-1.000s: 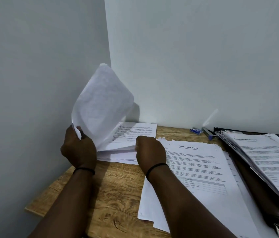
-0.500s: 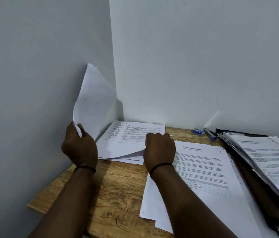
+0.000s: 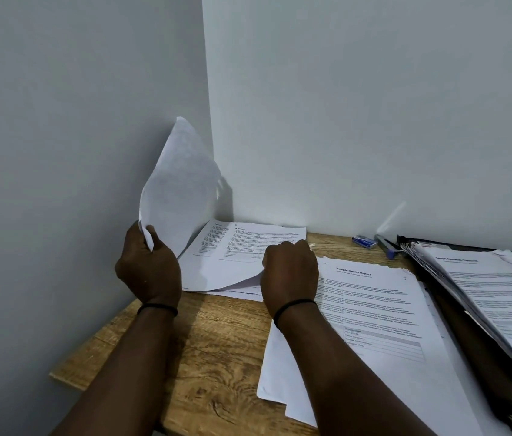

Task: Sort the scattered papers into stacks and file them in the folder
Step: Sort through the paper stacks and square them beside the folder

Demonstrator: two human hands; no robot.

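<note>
Wooden table (image 3: pixel 217 350), light brown with dark grain, pushed into the corner where two plain pale grey walls (image 3: pixel 358 105) meet. Near the back edge, close against the rear wall: a small blue box (image 3: pixel 364 241), lying flat, its printing too small to read. Just right of the box, a marker pen (image 3: pixel 386 246) with a dark grey barrel and a blue end, lying slanted on the wood, blue end toward the viewer. Box and pen near each other, not touching. Faint pale streak of reflected light on the rear wall above the pen.
</note>
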